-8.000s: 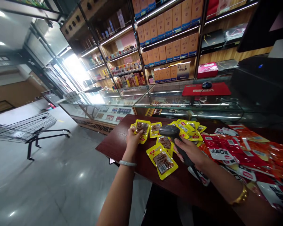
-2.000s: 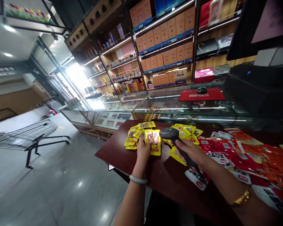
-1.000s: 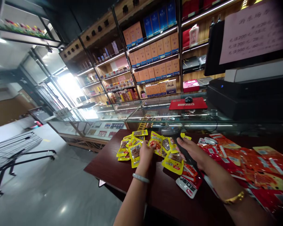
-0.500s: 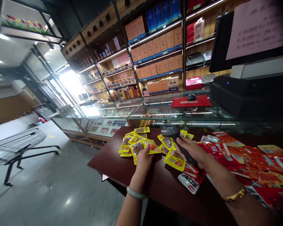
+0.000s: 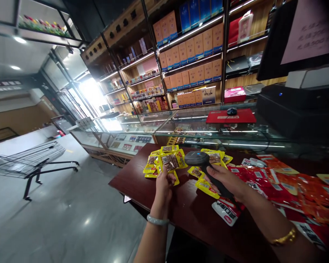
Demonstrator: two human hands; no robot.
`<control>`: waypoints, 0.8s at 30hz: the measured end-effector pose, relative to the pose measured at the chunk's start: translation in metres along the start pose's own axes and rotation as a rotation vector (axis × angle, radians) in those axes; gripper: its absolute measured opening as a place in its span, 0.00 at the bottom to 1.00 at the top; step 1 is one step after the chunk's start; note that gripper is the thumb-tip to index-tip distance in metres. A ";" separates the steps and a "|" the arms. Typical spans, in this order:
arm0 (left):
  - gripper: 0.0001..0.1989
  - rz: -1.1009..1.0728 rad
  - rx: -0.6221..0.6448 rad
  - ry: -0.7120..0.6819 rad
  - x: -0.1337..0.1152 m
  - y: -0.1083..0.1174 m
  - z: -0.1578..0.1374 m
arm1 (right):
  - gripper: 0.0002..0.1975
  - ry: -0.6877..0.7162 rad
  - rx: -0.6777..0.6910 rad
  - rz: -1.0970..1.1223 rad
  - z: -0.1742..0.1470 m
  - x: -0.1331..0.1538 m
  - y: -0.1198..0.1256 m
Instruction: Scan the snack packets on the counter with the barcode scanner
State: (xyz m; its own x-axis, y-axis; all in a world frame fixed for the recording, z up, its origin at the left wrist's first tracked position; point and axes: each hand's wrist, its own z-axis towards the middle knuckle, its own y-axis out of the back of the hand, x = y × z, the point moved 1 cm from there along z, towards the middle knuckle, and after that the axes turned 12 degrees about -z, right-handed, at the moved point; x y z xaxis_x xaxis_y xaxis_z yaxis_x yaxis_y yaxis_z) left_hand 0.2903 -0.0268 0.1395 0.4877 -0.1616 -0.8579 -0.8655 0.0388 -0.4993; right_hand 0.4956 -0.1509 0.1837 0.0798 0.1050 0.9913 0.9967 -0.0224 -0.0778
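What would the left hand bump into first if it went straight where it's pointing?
The left hand would most likely meet the yellow packets first; it seems to touch one. Beyond them, the glass display case looks next, though depth is hard to judge.

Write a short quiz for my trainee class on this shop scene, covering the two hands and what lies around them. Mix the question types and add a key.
1. Multiple choice: What does the right hand hold?
A) A pen
B) A black handheld scanner
C) A computer mouse

2. True or false: The gold bracelet is on the left wrist.

3. Fill in the colour: The left hand is at a pile of ____ packets.

Key:
1. B
2. False; the gold bracelet is on the right wrist.
3. Yellow
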 end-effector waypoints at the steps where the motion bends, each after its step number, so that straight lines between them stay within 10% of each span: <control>1: 0.32 -0.003 0.007 0.005 0.000 -0.001 -0.002 | 0.23 -0.003 0.010 0.001 -0.001 -0.001 -0.002; 20: 0.27 -0.205 0.021 0.165 -0.006 -0.016 -0.001 | 0.23 0.020 -0.022 -0.005 0.000 -0.001 -0.001; 24: 0.27 0.090 0.169 0.226 0.010 -0.024 -0.005 | 0.23 0.056 -0.056 0.012 -0.001 0.005 0.008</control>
State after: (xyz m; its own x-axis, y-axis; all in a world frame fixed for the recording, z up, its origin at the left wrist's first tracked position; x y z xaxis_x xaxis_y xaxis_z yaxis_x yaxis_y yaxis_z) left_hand 0.3157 -0.0339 0.1439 0.3558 -0.3649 -0.8604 -0.8637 0.2233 -0.4518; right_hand 0.5037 -0.1512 0.1877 0.0895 0.0487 0.9948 0.9932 -0.0786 -0.0855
